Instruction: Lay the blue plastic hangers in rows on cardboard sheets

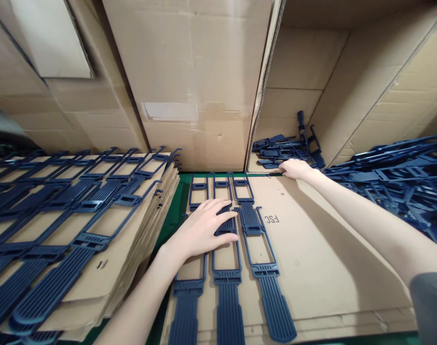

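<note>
My left hand (206,225) lies over the dark blue plastic parts, fingers spread, covering the middle of the left and centre columns. These parts have ribbed paddle ends and open rectangular frames with small hooks, like the right-hand ribbed part (274,297). They are laid out in columns on a flat cardboard sheet (322,268) marked FSC. At the sheet's far edge, my right hand (295,169) has its fingers curled downward by the opening of a cardboard box. A short dark strip shows near its fingertips; what the fingers grip is hidden.
To the left, a stack of cardboard sheets (132,268) bears many similar blue parts. Loose blue parts (283,148) lie inside the open box, and a large tangled pile (401,187) is at right. A tall cardboard wall (197,72) stands behind.
</note>
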`<state>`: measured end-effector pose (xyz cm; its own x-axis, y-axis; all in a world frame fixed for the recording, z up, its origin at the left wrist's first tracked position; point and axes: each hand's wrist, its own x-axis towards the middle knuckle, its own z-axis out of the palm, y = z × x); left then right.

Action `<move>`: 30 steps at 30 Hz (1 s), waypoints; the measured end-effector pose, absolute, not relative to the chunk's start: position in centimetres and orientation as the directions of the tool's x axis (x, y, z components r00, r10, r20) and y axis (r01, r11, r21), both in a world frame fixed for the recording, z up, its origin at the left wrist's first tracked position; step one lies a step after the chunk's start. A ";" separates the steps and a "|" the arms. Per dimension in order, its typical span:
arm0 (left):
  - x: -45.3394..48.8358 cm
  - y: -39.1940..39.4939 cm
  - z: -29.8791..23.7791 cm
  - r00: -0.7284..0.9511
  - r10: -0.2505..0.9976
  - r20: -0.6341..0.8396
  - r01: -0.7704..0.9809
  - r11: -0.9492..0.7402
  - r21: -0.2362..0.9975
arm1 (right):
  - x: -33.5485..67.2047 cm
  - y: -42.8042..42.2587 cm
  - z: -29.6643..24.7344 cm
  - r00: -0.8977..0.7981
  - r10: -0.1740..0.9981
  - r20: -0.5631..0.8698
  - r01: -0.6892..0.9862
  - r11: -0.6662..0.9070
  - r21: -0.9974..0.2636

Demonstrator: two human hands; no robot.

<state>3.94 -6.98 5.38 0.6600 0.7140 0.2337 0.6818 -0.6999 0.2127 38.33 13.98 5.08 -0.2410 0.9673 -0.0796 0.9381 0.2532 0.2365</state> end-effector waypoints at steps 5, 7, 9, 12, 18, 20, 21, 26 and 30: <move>4.0 -7.1 5.6 0.664 0.711 0.232 0.682 -0.703 0.204 | 38.3 15.5 4.4 -0.268 0.958 -0.101 0.932 0.285 0.223; 4.1 -7.1 5.7 0.665 0.712 0.226 0.684 -0.702 0.198 | 38.4 15.8 4.2 -0.291 0.952 -0.091 0.925 0.305 0.226; 4.1 -7.1 5.8 0.665 0.714 0.220 0.688 -0.700 0.192 | 38.6 15.8 4.0 -0.318 0.945 -0.073 0.916 0.326 0.234; 4.2 -7.1 5.7 0.665 0.715 0.215 0.692 -0.699 0.182 | 38.9 15.6 3.8 -0.360 0.932 -0.032 0.899 0.356 0.255; 4.0 -7.2 5.5 0.664 0.713 0.226 0.692 -0.700 0.176 | 39.5 15.0 4.8 -0.418 0.899 0.128 0.879 0.365 0.308; 4.0 -7.2 5.5 0.663 0.712 0.230 0.691 -0.701 0.177 | 39.8 14.8 5.4 -0.413 0.888 0.200 0.885 0.339 0.319; 4.0 -7.2 5.4 0.663 0.711 0.233 0.690 -0.702 0.178 | 40.0 14.6 5.7 -0.410 0.882 0.232 0.888 0.328 0.321; 4.0 -7.2 5.3 0.665 0.709 0.234 0.685 -0.704 0.187 | 40.5 12.9 7.4 -0.485 0.721 0.496 0.872 0.355 0.336; 4.0 -7.1 5.3 0.664 0.709 0.238 0.684 -0.705 0.189 | 40.2 10.8 8.6 -0.531 0.522 0.668 0.840 0.431 0.331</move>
